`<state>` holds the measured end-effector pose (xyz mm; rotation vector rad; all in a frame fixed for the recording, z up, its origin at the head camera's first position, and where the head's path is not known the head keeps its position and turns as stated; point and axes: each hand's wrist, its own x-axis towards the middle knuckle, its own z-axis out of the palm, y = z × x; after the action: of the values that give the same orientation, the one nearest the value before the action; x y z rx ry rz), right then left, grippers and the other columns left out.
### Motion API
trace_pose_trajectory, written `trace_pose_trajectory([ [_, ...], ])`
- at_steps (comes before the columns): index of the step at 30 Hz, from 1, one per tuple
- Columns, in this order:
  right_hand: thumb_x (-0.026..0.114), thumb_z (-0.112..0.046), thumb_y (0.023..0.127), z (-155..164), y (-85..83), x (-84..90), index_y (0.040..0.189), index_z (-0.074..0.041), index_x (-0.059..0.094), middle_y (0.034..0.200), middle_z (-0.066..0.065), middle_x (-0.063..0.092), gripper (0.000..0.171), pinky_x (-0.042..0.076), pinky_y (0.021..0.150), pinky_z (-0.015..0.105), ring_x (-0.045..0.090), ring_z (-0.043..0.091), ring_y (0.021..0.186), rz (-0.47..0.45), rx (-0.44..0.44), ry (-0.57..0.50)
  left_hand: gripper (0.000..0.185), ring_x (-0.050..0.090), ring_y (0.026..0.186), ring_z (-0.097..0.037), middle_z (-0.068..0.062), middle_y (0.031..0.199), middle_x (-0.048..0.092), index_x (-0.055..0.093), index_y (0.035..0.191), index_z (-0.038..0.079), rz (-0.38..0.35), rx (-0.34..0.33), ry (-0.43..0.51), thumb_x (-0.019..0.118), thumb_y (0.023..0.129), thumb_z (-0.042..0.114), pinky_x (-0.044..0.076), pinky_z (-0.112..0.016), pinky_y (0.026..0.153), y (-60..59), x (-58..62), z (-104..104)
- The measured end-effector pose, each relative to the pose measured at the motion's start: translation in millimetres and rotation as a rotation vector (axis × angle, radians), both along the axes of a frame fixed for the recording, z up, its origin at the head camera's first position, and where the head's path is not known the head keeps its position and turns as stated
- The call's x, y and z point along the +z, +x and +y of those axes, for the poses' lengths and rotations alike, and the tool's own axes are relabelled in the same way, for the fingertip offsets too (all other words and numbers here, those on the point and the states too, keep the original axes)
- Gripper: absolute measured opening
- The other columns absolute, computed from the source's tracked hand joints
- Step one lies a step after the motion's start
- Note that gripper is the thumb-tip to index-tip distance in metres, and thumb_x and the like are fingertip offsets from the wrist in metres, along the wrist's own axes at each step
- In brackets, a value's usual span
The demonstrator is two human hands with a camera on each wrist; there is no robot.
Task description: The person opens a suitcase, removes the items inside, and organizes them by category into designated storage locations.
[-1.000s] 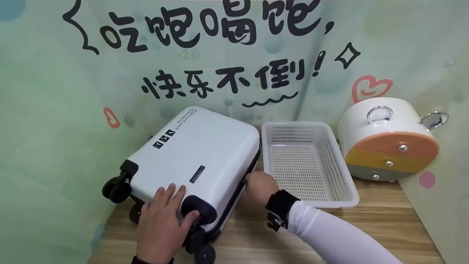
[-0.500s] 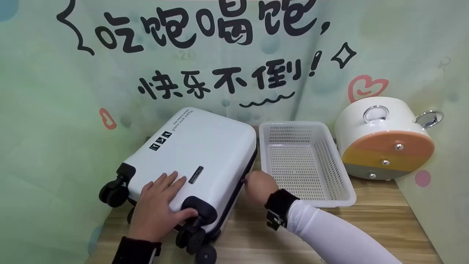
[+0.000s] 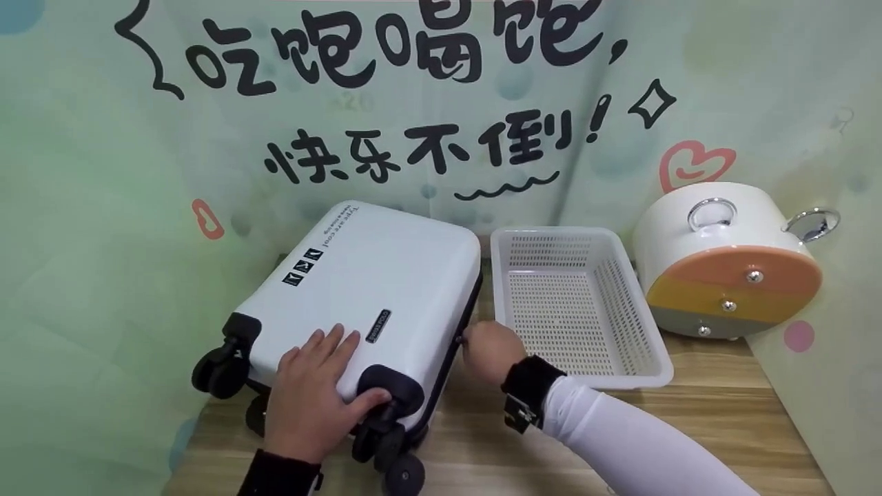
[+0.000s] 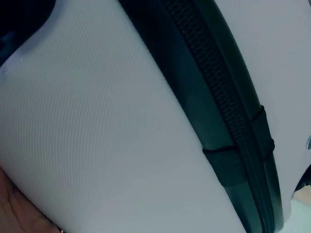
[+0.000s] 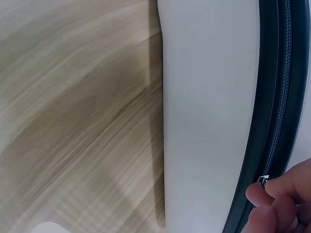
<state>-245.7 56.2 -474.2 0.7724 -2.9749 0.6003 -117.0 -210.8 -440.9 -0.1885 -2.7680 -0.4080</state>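
My left hand [image 3: 310, 399] rests on the white suitcase [image 3: 393, 269], fingers straight and spread across the lid, gripping nothing, the thumb on a black corner guard [image 3: 406, 387]. The suitcase lies flat on the wooden tabletop [image 3: 716, 406], slanting from near its back edge down along its left edge, its black wheels [image 3: 220, 372] towards the near edge. With my right hand [image 3: 493, 353] I pinch the metal zipper pull [image 5: 263, 180] between thumb and curled fingers, on the side that faces the tabletop's right edge; from there the zipper [image 5: 285, 77] runs on along the suitcase's black band [image 5: 267, 73]. Just beyond that hand, a white perforated basket [image 3: 627, 381] sits near the back edge. By the back right corner stands a white drum-shaped chest [image 3: 679, 241] with an orange, yellow and grey front. Behind everything hangs a pale green backdrop [image 3: 89, 241] with black lettering [image 3: 437, 153].
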Motion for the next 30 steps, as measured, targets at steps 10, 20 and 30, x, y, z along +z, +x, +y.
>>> trace_pose_trajectory([
  [10,0.067,-0.006,0.098,-0.3,1.3,-0.9,0.072,-0.008,0.069,0.074,0.014,0.071,0.026,0.06,0.064,0.05,0.07,0.034,0.069,-0.006,0.009,-0.003,0.099,0.045,0.147,-0.045,-0.018,0.157,0.054,0.059,0.153,0.01,0.023,0.099,-0.007,0.061,0.087,0.084,0.034,-0.066,0.115,4.7,-3.7,24.2],
  [20,0.064,-0.013,0.104,1.3,1.1,1.1,0.07,-0.008,0.065,0.072,0.01,0.068,0.034,0.06,0.065,0.048,0.069,0.031,0.068,-0.049,0.016,0.011,0.1,0.042,0.149,-0.044,-0.018,0.16,0.05,0.058,0.154,0.011,-0.089,-0.048,0.009,0.08,0.078,0.073,0.034,-0.066,0.116,3.3,14.0,2.2],
  [30,0.064,-0.015,0.105,3.1,-0.3,2.1,0.068,-0.009,0.065,0.07,0.009,0.067,0.037,0.06,0.065,0.047,0.067,0.028,0.065,-0.06,0.013,-0.011,0.113,0.045,0.148,-0.041,-0.013,0.16,0.052,0.056,0.155,0.013,-0.008,-0.091,-0.093,0.091,0.063,0.07,0.036,-0.061,0.118,0.4,2.6,-15.0],
])
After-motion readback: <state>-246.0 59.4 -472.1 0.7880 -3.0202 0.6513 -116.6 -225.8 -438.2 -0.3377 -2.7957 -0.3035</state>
